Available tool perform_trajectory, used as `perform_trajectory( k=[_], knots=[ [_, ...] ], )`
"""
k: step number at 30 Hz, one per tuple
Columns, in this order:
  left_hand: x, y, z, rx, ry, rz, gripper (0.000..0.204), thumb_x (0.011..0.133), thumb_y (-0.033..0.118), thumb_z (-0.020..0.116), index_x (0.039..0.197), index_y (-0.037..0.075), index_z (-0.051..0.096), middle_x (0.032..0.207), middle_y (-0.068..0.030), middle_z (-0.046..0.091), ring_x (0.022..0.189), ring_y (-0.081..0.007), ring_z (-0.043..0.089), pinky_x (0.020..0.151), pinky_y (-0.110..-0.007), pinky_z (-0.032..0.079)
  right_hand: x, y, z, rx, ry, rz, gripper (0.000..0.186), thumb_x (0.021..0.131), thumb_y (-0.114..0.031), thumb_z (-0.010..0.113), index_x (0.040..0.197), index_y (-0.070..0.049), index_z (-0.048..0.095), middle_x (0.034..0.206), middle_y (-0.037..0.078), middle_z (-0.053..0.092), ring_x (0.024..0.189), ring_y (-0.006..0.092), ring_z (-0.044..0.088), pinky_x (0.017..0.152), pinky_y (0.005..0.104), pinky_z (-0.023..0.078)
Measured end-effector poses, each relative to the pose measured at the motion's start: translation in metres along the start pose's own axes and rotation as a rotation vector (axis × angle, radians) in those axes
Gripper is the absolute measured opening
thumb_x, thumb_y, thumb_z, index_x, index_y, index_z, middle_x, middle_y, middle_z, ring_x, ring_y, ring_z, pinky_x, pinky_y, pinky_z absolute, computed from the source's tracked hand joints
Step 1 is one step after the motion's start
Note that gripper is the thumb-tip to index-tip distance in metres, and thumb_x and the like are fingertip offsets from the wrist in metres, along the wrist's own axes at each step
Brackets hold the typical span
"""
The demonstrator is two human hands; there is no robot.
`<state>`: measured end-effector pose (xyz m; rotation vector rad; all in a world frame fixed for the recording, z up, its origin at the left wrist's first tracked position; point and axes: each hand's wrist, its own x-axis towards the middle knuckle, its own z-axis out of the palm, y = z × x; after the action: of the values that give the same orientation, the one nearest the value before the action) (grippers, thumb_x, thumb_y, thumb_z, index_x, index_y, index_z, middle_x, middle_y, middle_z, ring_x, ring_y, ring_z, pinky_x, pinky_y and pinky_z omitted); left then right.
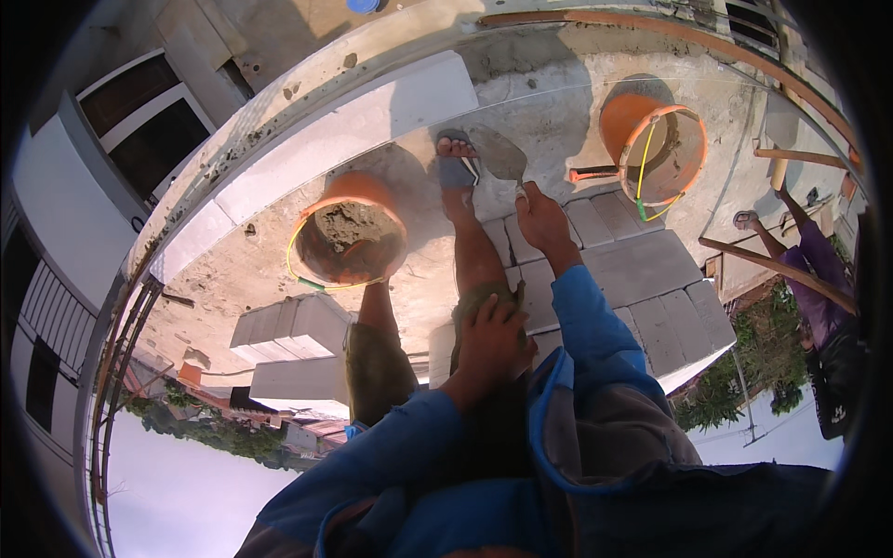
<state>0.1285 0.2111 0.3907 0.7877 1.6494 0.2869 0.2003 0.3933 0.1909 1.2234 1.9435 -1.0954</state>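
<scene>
Right hand (545, 223): fingers closed round the handle of a trowel (499, 152). Blade is beyond the fingers, pointing away from the body and a bit left; long axis runs handle-to-tip along that same slant. Left hand (493, 337): fingers loosely spread over the right knee, nothing seen in them.

Around: sandalled right foot (456, 172) sits just left of the blade, closest thing to it on that side. Grey block stack (642, 270) starts beside the right fingers and runs right and back toward the body. Row of pale blocks (353, 126) lies ahead and left of the fingers, past the foot. Second block stack (298, 339) well left of the left fingers. Tool with orange handle (593, 173) right of the right fingers, next to the right bucket. Another person (814, 270) far right.

Containers: left orange bucket (361, 189), ahead and left of the left fingers, lumpy grey-brown mortar (349, 225) in it. Right orange bucket (621, 121), ahead and right of the right fingers; greyish inside, can't tell whether mix or residue.
</scene>
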Motion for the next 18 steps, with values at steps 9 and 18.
perform_trajectory(
  k=[9, 18],
  knots=[
    [-0.091, -0.157, 0.055, -0.514, 0.401, -0.156, 0.045, 0.099, 0.04, 0.072, 0.132, 0.009, 0.069, 0.138, -0.0167, 0.066, 0.13, -0.0367, 0.064, 0.111, -0.056, 0.048, -0.092, -0.157, 0.075, -0.431, -0.179, -0.483, 0.033, 0.102, -0.028, 0.061, 0.127, -0.005, 0.062, 0.113, 0.023, 0.072, 0.094, 0.0449, 0.074, 0.081, 0.0545, 0.06],
    [-0.288, -0.329, 0.085, -0.222, 0.282, -0.375, 0.063, 0.089, 0.056, 0.077, 0.14, 0.018, 0.069, 0.158, -0.0177, 0.052, 0.148, -0.0507, 0.044, 0.118, -0.063, 0.038, -0.056, -0.202, 0.299, -0.895, -0.116, -0.588, 0.028, 0.095, -0.014, 0.06, 0.117, 0.002, 0.067, 0.111, 0.024, 0.073, 0.096, 0.038, 0.077, 0.08, 0.0476, 0.064]
  ],
)
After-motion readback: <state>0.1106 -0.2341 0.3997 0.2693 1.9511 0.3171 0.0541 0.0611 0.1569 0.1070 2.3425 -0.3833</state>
